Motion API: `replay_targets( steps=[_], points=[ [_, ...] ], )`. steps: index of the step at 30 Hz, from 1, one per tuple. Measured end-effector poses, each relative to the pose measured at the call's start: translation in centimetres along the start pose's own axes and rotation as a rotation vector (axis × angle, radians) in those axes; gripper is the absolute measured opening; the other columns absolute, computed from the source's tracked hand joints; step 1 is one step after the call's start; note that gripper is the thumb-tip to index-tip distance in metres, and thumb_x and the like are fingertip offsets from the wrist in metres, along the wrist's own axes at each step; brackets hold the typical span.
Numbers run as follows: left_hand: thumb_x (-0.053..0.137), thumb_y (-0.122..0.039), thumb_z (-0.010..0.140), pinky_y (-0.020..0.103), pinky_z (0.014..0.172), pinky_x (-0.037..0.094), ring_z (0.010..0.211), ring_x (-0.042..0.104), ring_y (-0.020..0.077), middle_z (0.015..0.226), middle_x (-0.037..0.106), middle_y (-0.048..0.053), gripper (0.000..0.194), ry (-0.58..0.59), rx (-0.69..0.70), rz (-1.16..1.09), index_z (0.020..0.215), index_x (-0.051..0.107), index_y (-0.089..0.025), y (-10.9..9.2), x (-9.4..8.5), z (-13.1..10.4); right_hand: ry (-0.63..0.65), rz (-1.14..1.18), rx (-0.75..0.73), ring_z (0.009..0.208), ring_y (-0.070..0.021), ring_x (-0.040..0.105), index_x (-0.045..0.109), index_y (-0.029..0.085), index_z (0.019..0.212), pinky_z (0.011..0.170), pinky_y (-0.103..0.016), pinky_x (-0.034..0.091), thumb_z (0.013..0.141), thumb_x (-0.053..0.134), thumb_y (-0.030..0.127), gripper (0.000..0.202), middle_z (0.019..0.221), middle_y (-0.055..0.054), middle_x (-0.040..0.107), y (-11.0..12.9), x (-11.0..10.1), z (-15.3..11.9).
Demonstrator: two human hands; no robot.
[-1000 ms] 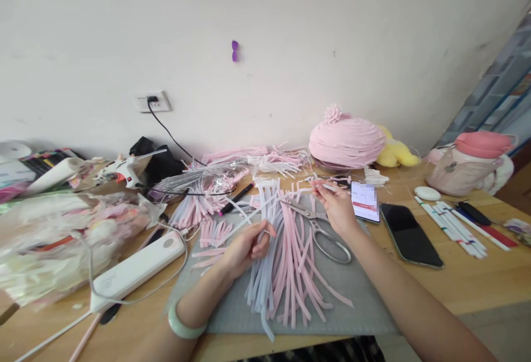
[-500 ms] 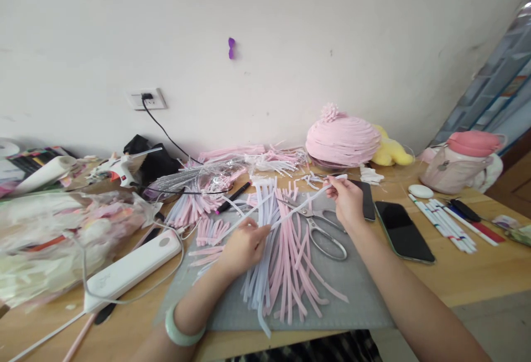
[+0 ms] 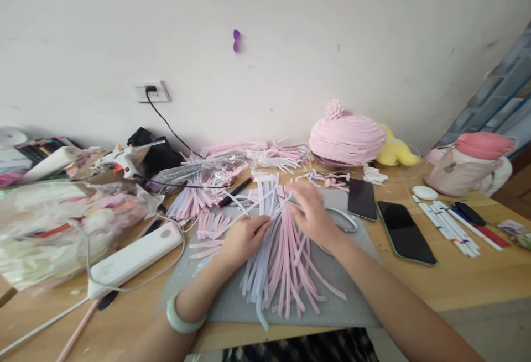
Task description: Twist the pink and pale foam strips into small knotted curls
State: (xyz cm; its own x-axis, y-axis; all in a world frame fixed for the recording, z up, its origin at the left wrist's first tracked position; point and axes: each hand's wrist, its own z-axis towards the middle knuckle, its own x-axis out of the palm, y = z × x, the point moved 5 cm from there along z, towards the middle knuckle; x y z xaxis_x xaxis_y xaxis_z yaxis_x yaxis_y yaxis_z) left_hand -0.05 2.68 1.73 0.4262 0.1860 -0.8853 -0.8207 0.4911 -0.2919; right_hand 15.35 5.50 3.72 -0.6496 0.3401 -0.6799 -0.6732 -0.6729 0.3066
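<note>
My left hand (image 3: pixel 245 236) is closed, thumb against forefinger, on a pale blue fuzzy pipe cleaner (image 3: pixel 280 207) that slants up to the right. Beside the free end of that stem is my right hand (image 3: pixel 312 214), its fingers blurred but looking outstretched, with the thumb apart. Beneath both hands, pink pipe cleaners (image 3: pixel 287 273) and pale blue pipe cleaners (image 3: pixel 256 282) fan out across a grey cutting mat (image 3: pixel 348 290). Metal scissors (image 3: pixel 348 224) lie behind my right hand, which hides most of them; one handle loop shows.
Two phones (image 3: pixel 404 232) (image 3: pixel 362 199) and several white markers (image 3: pixel 454 229) lie to the right. A pink wrapped dome (image 3: pixel 347 140) stands by the wall. On the left are a white power strip (image 3: pixel 135 262), a glue gun (image 3: pixel 126 163) and a plastic bag (image 3: pixel 62 240); cables cross there.
My right hand has moved left and down from the far end of the pale blue pipe cleaner, and now covers much of the scissors. My left hand stays nearly in place.
</note>
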Motion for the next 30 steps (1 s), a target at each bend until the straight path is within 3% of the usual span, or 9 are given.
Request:
replay_targets(
  steps=[3,7,10,16,20,22,24,27,30],
  points=[
    [0.038,-0.026,0.086,0.025,0.06,0.04,0.06,0.058,0.0142,0.074,0.069,0.004,0.028,-0.065,0.08,-0.025,0.09,0.064,-0.017,-0.2,-0.5,-0.1,0.285,0.044,-0.161,0.105,-0.0185,0.051,0.057,0.019,0.103,0.098,-0.041,0.027,0.085,0.042,0.017,0.023,0.1,-0.006,0.064,2.7,2.0,-0.7],
    [0.039,-0.02,0.084,0.027,0.059,0.038,0.054,0.056,0.0145,0.063,0.066,0.005,0.026,-0.052,0.191,0.079,0.085,0.065,-0.017,0.6,-1.2,-0.1,0.412,0.01,-0.065,0.075,-0.0169,0.061,0.064,0.017,0.084,0.068,-0.026,0.04,0.085,0.043,0.017,0.021,0.078,-0.006,0.067,1.8,2.0,-0.8],
    [0.039,-0.018,0.083,0.028,0.06,0.037,0.055,0.056,0.0152,0.06,0.065,0.005,0.027,-0.066,0.181,0.152,0.083,0.066,-0.018,1.9,-2.1,0.1,0.411,-0.068,0.027,0.065,-0.0171,0.062,0.066,0.019,0.083,0.055,-0.023,0.035,0.083,0.044,0.02,0.021,0.073,-0.005,0.069,0.9,1.1,-0.5],
    [0.037,-0.03,0.084,0.028,0.066,0.037,0.066,0.059,0.0168,0.074,0.068,0.006,0.029,0.002,0.048,0.16,0.087,0.064,-0.021,3.2,-2.9,0.6,0.413,-0.103,0.072,0.062,-0.0164,0.062,0.066,0.02,0.08,0.052,-0.022,0.03,0.081,0.044,0.017,0.022,0.073,-0.004,0.07,1.4,0.9,-0.8],
    [0.044,-0.048,0.077,0.029,0.06,0.037,0.07,0.059,0.0232,0.077,0.066,0.009,0.034,0.173,-0.237,0.305,0.077,0.061,-0.019,5.7,-2.6,0.3,0.345,-0.076,0.245,0.058,-0.0158,0.06,0.064,0.02,0.079,0.049,-0.022,0.027,0.084,0.039,0.022,0.025,0.066,-0.004,0.067,0.3,0.7,-0.9],
    [0.047,-0.044,0.074,0.028,0.056,0.035,0.066,0.059,0.0235,0.071,0.064,0.008,0.029,0.328,-0.343,0.335,0.068,0.059,-0.019,7.0,-2.1,-0.1,0.305,-0.043,0.297,0.057,-0.016,0.059,0.063,0.019,0.08,0.049,-0.023,0.027,0.086,0.037,0.025,0.027,0.065,-0.004,0.066,-0.1,0.6,-0.8],
    [0.045,-0.036,0.075,0.026,0.055,0.034,0.065,0.058,0.021,0.068,0.062,0.006,0.024,0.372,-0.376,0.293,0.063,0.056,-0.019,7.7,-2.0,-0.2,0.27,0.007,0.305,0.058,-0.0161,0.059,0.062,0.019,0.085,0.05,-0.023,0.028,0.087,0.035,0.027,0.027,0.068,-0.004,0.066,-0.2,0.5,-0.7],
    [0.038,-0.032,0.08,0.025,0.055,0.032,0.06,0.054,0.0169,0.062,0.057,0.003,0.025,0.212,-0.411,0.092,0.063,0.051,-0.019,7.3,-2.4,0.2,0.249,0.091,0.29,0.059,-0.0157,0.059,0.061,0.019,0.089,0.052,-0.023,0.031,0.086,0.037,0.027,0.025,0.07,-0.004,0.066,0.1,0.6,-0.8],
    [0.035,-0.033,0.081,0.022,0.052,0.03,0.051,0.045,0.012,0.052,0.045,-0.002,0.025,0.012,-0.482,-0.293,0.063,0.045,-0.019,6.0,-2.4,0.5,0.246,0.167,0.26,0.058,-0.015,0.058,0.06,0.018,0.088,0.053,-0.022,0.033,0.086,0.038,0.027,0.024,0.069,-0.004,0.065,1.0,1.0,-1.0]
  ],
)
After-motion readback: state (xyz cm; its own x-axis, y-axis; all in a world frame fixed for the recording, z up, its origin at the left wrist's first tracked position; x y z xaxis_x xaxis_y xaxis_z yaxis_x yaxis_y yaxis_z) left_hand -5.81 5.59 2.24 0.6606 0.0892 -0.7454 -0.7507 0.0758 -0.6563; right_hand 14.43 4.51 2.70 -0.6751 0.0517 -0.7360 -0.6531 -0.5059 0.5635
